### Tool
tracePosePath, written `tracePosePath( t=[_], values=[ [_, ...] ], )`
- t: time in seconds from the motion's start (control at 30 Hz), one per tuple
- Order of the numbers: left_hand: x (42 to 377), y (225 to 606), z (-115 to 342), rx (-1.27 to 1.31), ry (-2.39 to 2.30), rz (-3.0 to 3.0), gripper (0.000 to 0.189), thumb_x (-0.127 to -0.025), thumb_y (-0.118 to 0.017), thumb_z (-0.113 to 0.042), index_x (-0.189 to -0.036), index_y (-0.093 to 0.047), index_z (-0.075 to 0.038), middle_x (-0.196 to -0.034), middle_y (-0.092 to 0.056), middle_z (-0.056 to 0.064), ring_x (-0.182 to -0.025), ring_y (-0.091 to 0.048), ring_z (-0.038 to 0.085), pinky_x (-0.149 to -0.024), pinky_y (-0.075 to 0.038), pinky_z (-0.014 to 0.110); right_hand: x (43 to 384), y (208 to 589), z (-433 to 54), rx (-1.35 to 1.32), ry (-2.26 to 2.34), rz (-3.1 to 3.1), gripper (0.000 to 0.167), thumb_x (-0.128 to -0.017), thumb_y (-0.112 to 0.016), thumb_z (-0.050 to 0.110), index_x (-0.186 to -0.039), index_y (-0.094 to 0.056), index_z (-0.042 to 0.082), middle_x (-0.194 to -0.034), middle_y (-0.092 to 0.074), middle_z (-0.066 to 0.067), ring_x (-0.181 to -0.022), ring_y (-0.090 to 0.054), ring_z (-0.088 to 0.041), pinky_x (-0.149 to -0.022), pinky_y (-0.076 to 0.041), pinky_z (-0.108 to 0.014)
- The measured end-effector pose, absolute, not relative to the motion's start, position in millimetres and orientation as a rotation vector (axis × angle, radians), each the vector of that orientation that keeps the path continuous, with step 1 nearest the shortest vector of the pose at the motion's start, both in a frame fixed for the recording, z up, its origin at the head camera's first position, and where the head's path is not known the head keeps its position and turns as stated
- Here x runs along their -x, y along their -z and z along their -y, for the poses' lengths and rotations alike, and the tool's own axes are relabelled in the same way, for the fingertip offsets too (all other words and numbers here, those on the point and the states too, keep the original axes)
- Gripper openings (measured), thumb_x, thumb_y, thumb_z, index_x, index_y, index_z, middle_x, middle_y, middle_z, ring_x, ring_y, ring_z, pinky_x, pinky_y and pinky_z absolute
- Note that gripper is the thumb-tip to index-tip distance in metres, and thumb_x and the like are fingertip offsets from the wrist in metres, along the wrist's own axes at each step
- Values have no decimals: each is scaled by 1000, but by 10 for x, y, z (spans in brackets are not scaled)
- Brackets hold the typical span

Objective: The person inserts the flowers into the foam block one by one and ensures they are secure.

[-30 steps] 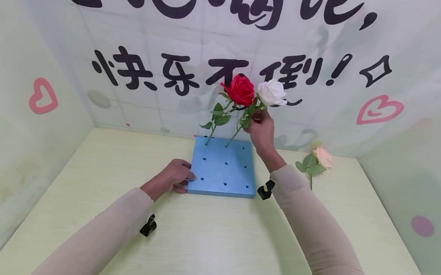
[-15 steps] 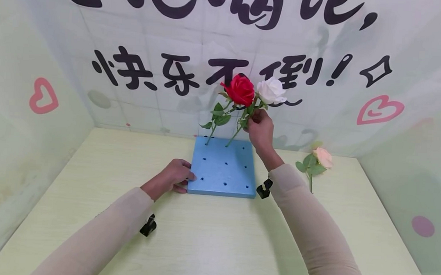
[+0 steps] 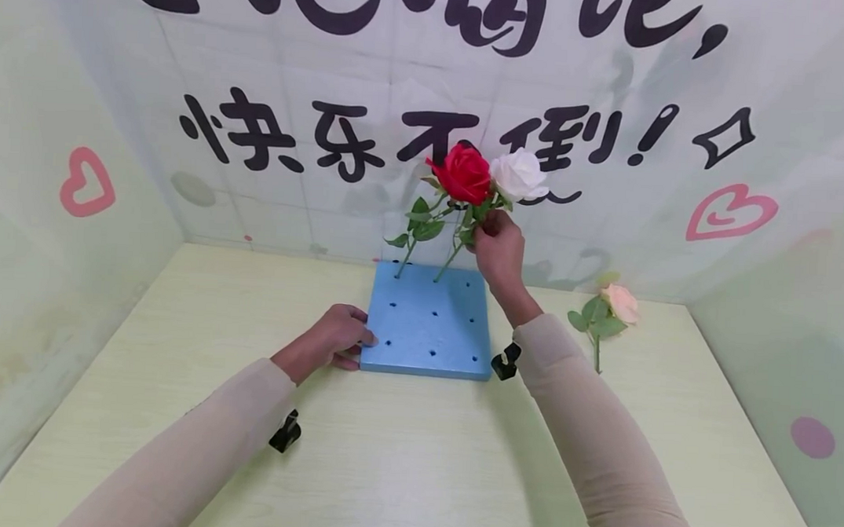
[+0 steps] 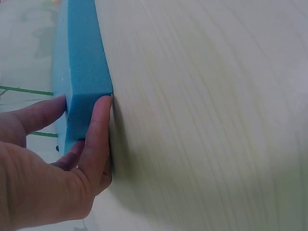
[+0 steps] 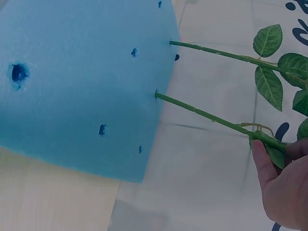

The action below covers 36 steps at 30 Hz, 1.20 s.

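A blue foam board [image 3: 429, 334] with several holes lies flat on the table. My left hand [image 3: 337, 337] grips its left edge, thumb on the top face and fingers along the side, as the left wrist view [image 4: 62, 178] also shows. In the back row, a red rose [image 3: 463, 175] stands tilted with its stem in the left hole. The white rose [image 3: 519, 176] leans right, its stem [image 5: 202, 113] entering the middle back hole. High on that stem, just below the bloom, my right hand [image 3: 500, 247] pinches it among the leaves.
A pale pink rose [image 3: 620, 303] with green leaves lies on the table [image 3: 385, 466] to the right of the board. A printed cloth wall [image 3: 255, 209] rises right behind the board, and side walls flank the table.
The white rose and my right hand shifted very slightly left and down early on. The left hand keeps its hold on the board; the view has moved a little.
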State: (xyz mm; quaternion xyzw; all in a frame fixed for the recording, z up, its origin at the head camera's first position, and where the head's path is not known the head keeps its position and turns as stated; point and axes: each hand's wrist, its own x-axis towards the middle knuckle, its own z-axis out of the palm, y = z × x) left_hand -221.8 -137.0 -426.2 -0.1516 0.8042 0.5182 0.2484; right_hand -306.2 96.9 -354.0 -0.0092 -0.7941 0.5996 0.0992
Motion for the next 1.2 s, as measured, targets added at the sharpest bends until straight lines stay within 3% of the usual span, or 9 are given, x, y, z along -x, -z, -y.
tracePosePath(
  t=[0.2, 0.57, 0.8, 1.0, 1.2],
  values=[
    [2226, 4281, 1363, 412, -1416, -2190, 57, -89, -65, -7, -141, -42, -2, -100, -54, 17, -81, -55, 24, -63, -61, 36, 3059, 3562, -973, -17, -1746, 2358, 26, -96, -53, 7, -121, -59, 1, -117, -65, -15, -98, -66, -26, -84, -59, -37],
    [2205, 4269, 1361, 409, -1418, -2185, 56, -90, -65, -7, -140, -43, -2, -97, -53, 16, -79, -54, 23, -61, -60, 35, 3060, 3558, -1113, 27, -1699, 2379, 28, -93, -61, 13, -118, -61, 1, -110, -66, -15, -91, -62, -22, -72, -56, -24],
    [2194, 4269, 1355, 410, -1425, -2185, 56, -90, -64, -6, -141, -42, -2, -98, -53, 17, -80, -54, 24, -62, -60, 35, 3016, 3514, -1171, -38, -1659, 2423, 29, -91, -64, 11, -118, -62, -1, -112, -66, -16, -100, -62, -25, -77, -54, -25],
    [2197, 4291, 1357, 407, -1412, -2183, 56, -90, -65, -7, -141, -42, -2, -97, -54, 17, -79, -54, 24, -61, -60, 35, 2955, 3454, -1347, -51, -1754, 2403, 38, -87, -63, 4, -125, -58, -2, -120, -63, -19, -104, -63, -25, -80, -57, -25],
    [2215, 4284, 1372, 400, -1413, -2185, 56, -90, -64, -7, -141, -42, -1, -100, -54, 17, -81, -55, 24, -62, -60, 35, 2896, 3400, -1643, 77, -1809, 2426, 44, -91, -61, 4, -134, -52, -2, -123, -59, -22, -99, -63, -19, -77, -59, -25]
  ],
)
